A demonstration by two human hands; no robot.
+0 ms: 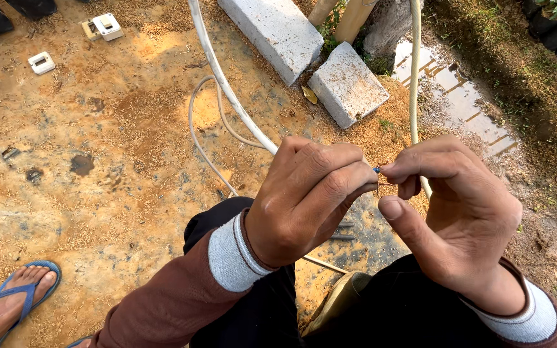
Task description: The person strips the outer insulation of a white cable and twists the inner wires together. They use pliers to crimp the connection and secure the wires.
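The left hand is closed tight on the end of the white cable, which runs up and away to the left over the sandy ground. Its blue wire tip sticks out rightward, pinched by the right hand, touching the left.

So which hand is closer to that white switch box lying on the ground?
Left. The left hand is nearer the white switch box, which lies far up and to its left. The right hand is on the other side, further away.
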